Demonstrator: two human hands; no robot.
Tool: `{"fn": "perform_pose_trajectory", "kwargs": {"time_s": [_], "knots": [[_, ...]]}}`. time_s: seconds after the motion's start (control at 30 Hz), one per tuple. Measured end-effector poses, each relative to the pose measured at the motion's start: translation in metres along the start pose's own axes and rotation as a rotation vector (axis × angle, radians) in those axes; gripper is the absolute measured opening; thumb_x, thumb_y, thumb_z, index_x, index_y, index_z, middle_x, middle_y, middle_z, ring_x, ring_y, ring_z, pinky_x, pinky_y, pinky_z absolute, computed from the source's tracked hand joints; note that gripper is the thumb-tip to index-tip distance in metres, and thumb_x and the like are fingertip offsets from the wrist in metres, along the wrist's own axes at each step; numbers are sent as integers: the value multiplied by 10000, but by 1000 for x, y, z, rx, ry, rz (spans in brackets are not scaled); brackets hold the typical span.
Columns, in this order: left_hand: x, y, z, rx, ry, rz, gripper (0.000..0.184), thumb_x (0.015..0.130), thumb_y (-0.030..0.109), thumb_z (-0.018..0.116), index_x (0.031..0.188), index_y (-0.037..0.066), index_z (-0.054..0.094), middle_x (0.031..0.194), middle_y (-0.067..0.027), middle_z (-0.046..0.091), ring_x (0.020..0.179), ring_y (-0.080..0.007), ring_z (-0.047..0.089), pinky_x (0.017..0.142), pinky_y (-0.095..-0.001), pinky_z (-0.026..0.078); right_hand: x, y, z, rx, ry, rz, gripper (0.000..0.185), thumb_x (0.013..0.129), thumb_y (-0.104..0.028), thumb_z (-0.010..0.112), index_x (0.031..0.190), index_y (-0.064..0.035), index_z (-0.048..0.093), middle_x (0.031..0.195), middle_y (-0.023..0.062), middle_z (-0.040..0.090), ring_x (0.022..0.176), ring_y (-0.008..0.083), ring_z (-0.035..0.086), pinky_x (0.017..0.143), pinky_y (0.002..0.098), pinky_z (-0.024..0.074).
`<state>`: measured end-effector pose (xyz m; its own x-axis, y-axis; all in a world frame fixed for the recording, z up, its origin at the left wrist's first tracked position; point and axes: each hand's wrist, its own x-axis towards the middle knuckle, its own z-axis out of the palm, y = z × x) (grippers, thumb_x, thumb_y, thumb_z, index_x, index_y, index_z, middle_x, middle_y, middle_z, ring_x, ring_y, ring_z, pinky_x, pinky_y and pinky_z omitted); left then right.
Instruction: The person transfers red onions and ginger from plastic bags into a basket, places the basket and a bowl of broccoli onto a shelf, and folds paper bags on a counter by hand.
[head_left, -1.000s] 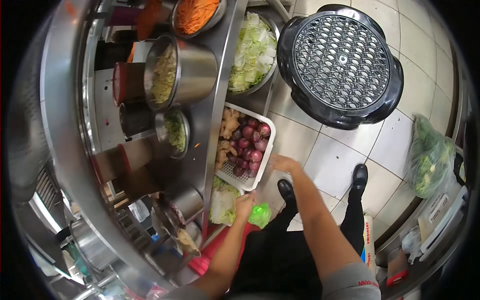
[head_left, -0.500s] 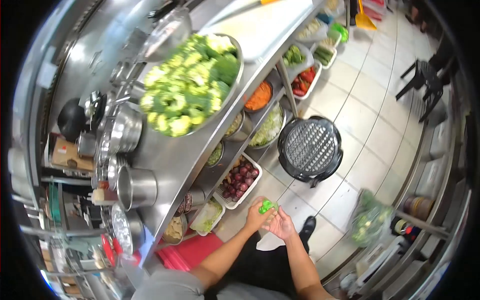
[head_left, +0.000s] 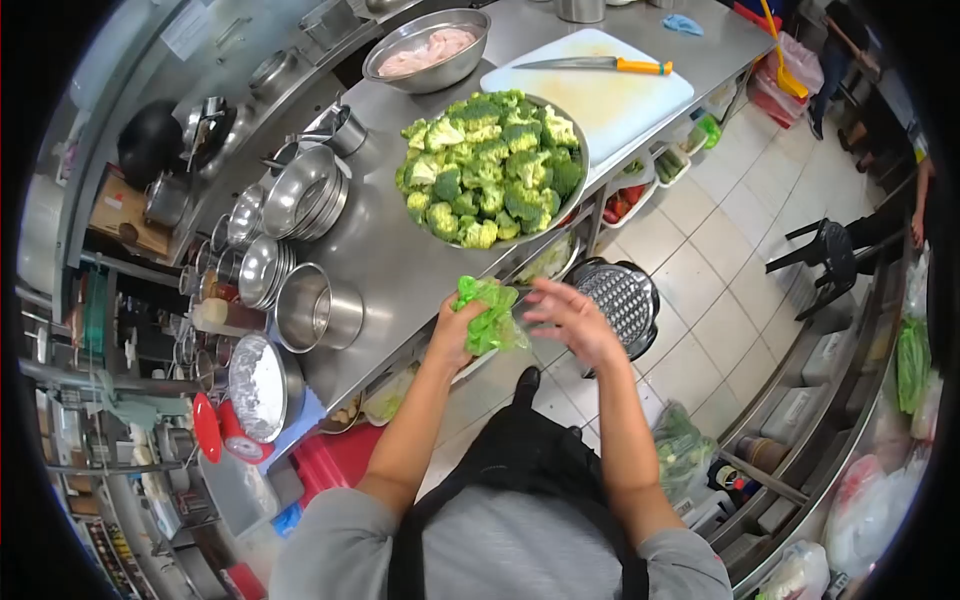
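My left hand (head_left: pixel 458 328) is closed around a crumpled, see-through green plastic bag (head_left: pixel 490 318) at the front edge of the steel counter. To the bag's right, my right hand (head_left: pixel 582 322) has its fingers apart and nothing in it; whether a fingertip touches the bag's edge I cannot tell. Beyond both hands, a wide metal bowl (head_left: pixel 584 165) heaped with broccoli florets (head_left: pixel 490 165) rests on the counter. Behind it lies a white cutting board (head_left: pixel 610 110) with an orange-handled knife (head_left: pixel 600 64) across it.
Steel pots (head_left: pixel 318 308) and stacked bowls (head_left: pixel 305 195) line the counter's left. A bowl of raw pale meat (head_left: pixel 430 52) stands at the back. Below right is a black stool (head_left: pixel 618 305); a bag of greens (head_left: pixel 682 450) sits on the floor. People stand at far right.
My hands have risen from low beside the shelves to counter height and moved apart. The green bag, balled up between them before, is looser and in my left hand. The view has shifted.
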<state>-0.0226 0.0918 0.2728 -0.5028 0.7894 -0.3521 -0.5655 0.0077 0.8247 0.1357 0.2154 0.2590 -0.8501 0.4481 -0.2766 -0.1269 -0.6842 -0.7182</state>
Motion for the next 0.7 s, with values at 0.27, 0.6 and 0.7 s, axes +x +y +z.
{"fn": "perform_pose_trajectory", "kwargs": {"time_s": [0.27, 0.6, 0.7], "knots": [[16, 76, -22, 282, 148, 312, 385, 721, -19, 624, 1094, 16, 533, 907, -83, 589, 647, -149, 571, 604, -273, 496, 29, -45, 5, 92, 256, -160, 586, 816, -177, 622, 1317, -40, 349, 1127, 130, 540, 910, 222, 606, 753, 384, 533], [204, 164, -123, 493, 357, 117, 294, 845, 355, 565, 878, 68, 619, 705, -35, 549, 612, -149, 512, 535, -306, 424, 119, -79, -27, 32, 104, 120, 618, 769, -16, 409, 1326, -155, 179, 1179, 140, 449, 957, 356, 587, 738, 527, 532], [187, 176, -86, 497, 268, -94, 344, 842, 394, 571, 957, 73, 612, 833, -59, 602, 718, -180, 557, 638, -354, 467, 119, -79, -25, -64, 155, 88, 648, 752, 17, 421, 1327, -159, 181, 1151, 146, 474, 925, 324, 598, 709, 502, 555]]}}
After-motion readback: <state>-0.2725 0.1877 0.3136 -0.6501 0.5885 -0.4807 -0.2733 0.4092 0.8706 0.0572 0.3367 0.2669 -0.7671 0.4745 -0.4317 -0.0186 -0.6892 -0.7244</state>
